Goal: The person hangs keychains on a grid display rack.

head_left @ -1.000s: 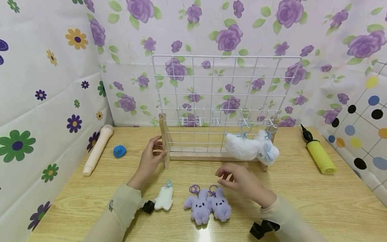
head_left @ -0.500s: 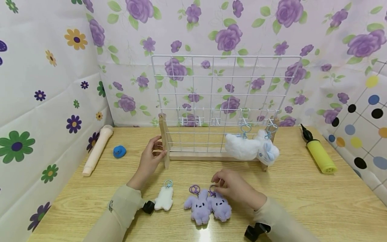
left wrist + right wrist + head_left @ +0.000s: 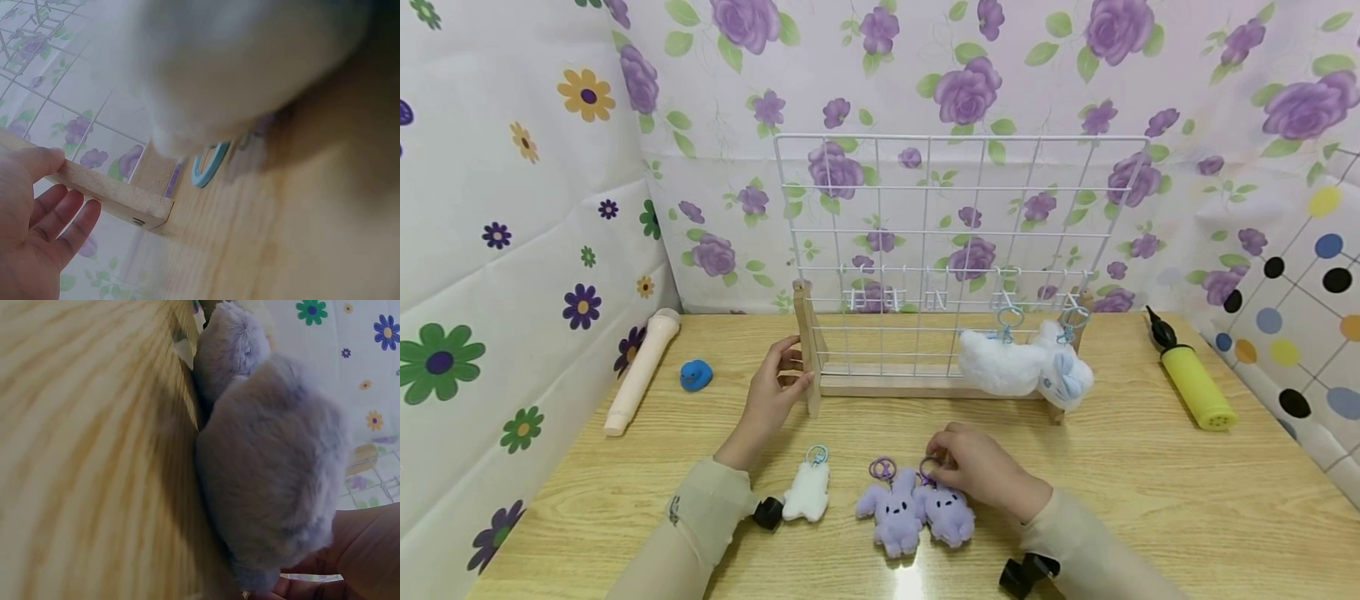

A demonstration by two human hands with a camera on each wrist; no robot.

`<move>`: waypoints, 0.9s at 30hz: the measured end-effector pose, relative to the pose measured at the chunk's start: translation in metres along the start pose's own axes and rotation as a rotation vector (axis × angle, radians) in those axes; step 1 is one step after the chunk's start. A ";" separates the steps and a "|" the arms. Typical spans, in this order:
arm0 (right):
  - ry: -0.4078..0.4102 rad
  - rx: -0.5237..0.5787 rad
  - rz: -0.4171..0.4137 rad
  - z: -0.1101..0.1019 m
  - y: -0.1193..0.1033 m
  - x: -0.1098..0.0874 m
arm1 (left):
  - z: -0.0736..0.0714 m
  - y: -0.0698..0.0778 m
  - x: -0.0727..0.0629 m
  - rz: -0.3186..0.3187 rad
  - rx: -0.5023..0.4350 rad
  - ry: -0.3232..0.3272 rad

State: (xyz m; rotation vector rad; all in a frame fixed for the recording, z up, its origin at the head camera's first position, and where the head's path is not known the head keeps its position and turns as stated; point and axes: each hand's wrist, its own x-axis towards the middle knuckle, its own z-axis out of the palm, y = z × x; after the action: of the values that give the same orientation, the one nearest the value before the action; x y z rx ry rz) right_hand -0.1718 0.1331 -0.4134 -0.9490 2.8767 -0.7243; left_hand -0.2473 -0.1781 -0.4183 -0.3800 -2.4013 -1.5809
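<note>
My right hand (image 3: 985, 471) pinches the purple ring at the top of the right-hand purple plush bunny keychain (image 3: 951, 518). In the right wrist view the fingertips lie partly hidden behind the fuzzy body (image 3: 275, 462). Against its side lies another purple bunny keychain (image 3: 898, 523) with a purple ring. My left hand (image 3: 767, 392) holds the left wooden leg (image 3: 808, 350) of a white wire grid rack, thumb on one face and fingers on the other. Near the left wrist lies a white plush keychain (image 3: 807, 493) with a blue ring, face down.
Two white plush keychains, one fluffy (image 3: 1000, 364) and one with a blue bow (image 3: 1066, 377), hang from the rack's right hooks. A pale microphone-shaped stick (image 3: 643, 371) and blue rubber duck (image 3: 696, 376) lie left; a yellow hand pump (image 3: 1197, 389) lies right.
My right hand has come down and left onto the right purple bunny's ring, and its fingers have closed there. My left hand stays on the rack's leg.
</note>
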 end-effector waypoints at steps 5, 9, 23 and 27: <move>-0.011 0.006 0.019 0.000 -0.001 0.002 | 0.000 0.000 0.000 0.008 0.005 -0.001; -0.020 0.000 0.026 -0.001 -0.002 0.002 | 0.000 -0.001 0.001 0.015 0.009 -0.003; -0.046 0.006 0.062 0.001 0.002 0.004 | -0.004 0.038 -0.009 -0.012 0.023 -0.004; -0.065 0.051 0.081 0.001 0.002 0.005 | -0.004 0.039 -0.009 -0.004 0.010 -0.004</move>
State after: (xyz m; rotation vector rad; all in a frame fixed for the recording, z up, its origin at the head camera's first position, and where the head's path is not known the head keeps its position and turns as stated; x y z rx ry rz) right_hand -0.1764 0.1314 -0.4142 -0.8284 2.8083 -0.7424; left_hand -0.2251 -0.1676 -0.3870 -0.3767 -2.4140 -1.5705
